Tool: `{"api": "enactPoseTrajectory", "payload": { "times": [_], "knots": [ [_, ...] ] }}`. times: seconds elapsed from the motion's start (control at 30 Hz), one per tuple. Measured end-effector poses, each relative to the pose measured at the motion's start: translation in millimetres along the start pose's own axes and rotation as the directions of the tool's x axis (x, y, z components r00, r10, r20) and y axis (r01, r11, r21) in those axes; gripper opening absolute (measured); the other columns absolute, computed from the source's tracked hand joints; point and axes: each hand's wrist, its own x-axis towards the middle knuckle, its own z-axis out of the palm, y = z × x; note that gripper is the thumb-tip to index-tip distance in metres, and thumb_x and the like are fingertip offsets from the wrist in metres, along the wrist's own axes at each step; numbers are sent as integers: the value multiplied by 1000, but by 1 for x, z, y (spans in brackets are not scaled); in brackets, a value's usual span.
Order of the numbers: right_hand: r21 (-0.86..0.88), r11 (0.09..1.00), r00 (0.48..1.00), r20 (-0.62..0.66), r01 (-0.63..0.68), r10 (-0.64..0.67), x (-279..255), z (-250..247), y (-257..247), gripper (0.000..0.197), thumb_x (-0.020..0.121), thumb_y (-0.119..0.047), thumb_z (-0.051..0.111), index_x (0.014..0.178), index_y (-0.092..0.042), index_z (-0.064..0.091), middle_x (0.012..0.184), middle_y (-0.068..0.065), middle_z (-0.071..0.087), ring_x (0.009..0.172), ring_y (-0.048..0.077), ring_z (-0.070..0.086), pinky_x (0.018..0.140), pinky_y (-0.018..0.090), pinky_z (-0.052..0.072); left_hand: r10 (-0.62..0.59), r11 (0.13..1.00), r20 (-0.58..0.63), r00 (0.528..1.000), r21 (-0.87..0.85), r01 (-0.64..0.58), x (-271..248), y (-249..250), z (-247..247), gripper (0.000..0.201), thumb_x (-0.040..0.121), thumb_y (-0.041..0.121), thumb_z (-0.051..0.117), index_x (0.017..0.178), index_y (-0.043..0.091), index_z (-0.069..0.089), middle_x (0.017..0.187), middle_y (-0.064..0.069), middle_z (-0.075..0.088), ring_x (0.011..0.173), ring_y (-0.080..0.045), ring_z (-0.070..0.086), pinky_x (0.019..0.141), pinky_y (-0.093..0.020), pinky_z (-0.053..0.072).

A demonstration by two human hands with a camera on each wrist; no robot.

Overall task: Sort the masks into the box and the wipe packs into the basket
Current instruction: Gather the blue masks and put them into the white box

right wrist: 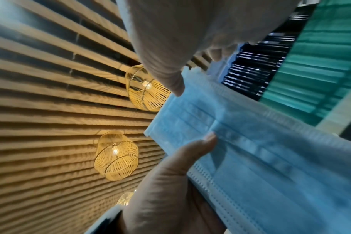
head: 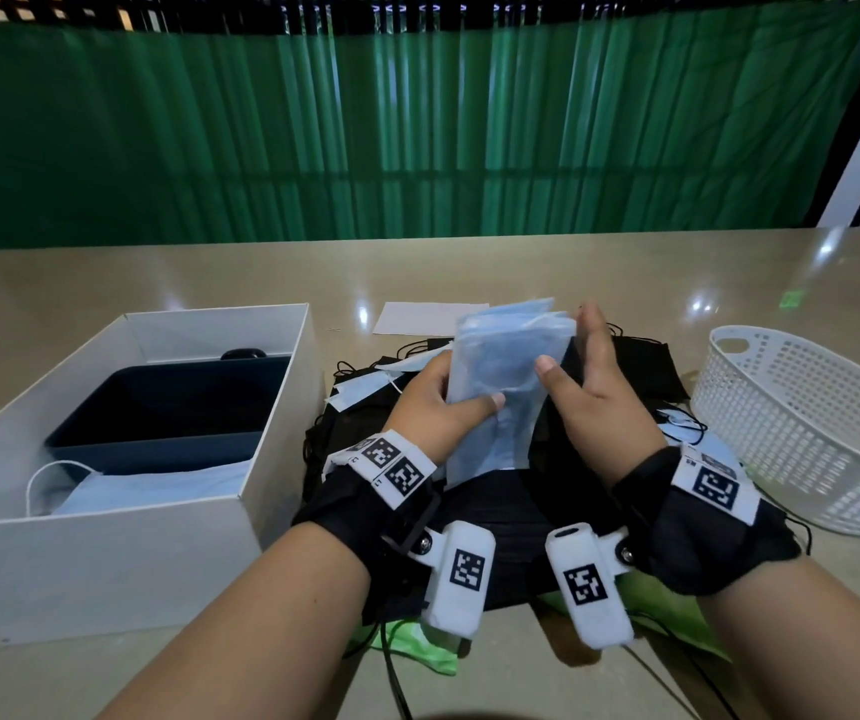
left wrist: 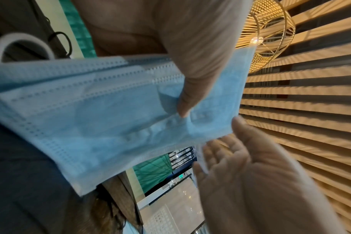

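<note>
Wrist cameras (head: 461,579) strapped to both forearms are sitting nearest, white housings showing square black-and-white marker codes; no readable words or brand anywhere. Left hand (head: 435,407) is gripping a stack of blue masks (head: 505,379), thumb pressing across the front, fingers curling behind. Right hand (head: 591,376) is staying mostly straight-fingered, touching the stack's right edge, thumb out toward the front face; not closed around it. Stack is being held upright above the table (head: 521,267), over a pile of black masks (head: 511,506) spreading under both wrists. Left wrist view is showing the blue masks (left wrist: 114,117) with embossed dotted edges, thumb on top, the other palm just beside the corner. Right wrist view is showing the same stack (right wrist: 260,150), blurred.

White box (head: 121,517) is standing at the left, open, holding a dark blue tray (head: 168,402) and one light blue mask (head: 157,488) with its white ear loop lying in front of the tray. White perforated basket (head: 807,418) is standing at the right, nothing seen inside it. Green wipe pack (head: 417,649) is poking out from under the black pile at the near edge, partly covered. White paper sheet (head: 417,317) is lying behind the stack. More blue masks (head: 365,392) are lying mixed among the black ones, loops tangling. Green curtain (head: 417,137) is hanging behind the table.
</note>
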Motion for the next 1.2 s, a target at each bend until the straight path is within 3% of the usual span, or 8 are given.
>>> {"api": "enactPoseTrajectory", "payload": {
  "times": [0.13,0.3,0.47,0.7,0.83,0.97,1.1,1.2],
  "knots": [
    [124,992,996,89,-37,26,-2,10,4,43,99,-12,43,139,-21,32,122,-19,53,98,-26,48,87,-1,36,20,1000,56,998,15,-20,0,0,6,56,55,39,73,109,29,60,108,-1,69,102,-18,66,94,-43,51],
    [173,985,1000,-6,-27,28,1,10,8,52,98,-5,41,144,-21,24,114,-21,50,92,-26,49,77,-5,35,9,997,20,1000,75,-11,1,3,2,30,66,33,68,95,34,62,103,-5,71,97,-23,67,91,-47,52],
    [229,971,996,60,-73,61,-1,11,11,38,97,-1,39,120,-31,44,112,-13,58,107,2,54,99,20,41,-1,997,81,997,76,-5,1,0,2,41,64,32,69,105,29,62,107,-4,69,102,-20,65,94,-43,51],
    [405,903,989,73,-146,127,0,9,16,44,91,11,38,118,-22,48,107,1,62,93,6,62,75,17,52,-55,993,69,996,105,48,3,-7,6,19,86,23,66,105,21,64,105,-5,69,101,-21,64,96,-40,49],
    [306,917,963,168,-254,211,1,14,31,41,89,2,51,126,-16,45,111,5,64,107,24,62,93,37,50,-88,996,1,996,-10,88,2,0,7,23,89,27,63,109,16,64,99,0,69,89,-14,66,78,-25,53],
    [289,918,953,214,-271,214,-5,17,38,43,76,-28,63,116,-14,58,110,7,69,105,27,64,97,41,48,-147,955,-60,987,-268,126,4,12,5,23,78,33,72,95,21,64,102,-9,71,94,-27,68,89,-47,53],
    [629,712,950,204,-313,237,-3,13,33,76,62,-35,84,122,0,53,117,19,64,101,32,62,88,42,50,-148,843,-76,986,-531,85,7,29,0,18,84,19,67,100,15,63,100,-9,72,93,-27,69,88,-48,53],
    [781,529,943,295,-331,154,0,11,20,54,83,-12,59,134,-3,44,126,17,60,104,29,64,78,41,57,-132,802,-91,987,-595,52,3,44,1,12,86,18,66,97,13,63,94,-8,74,87,-26,71,83,-47,55]
  ]
}}
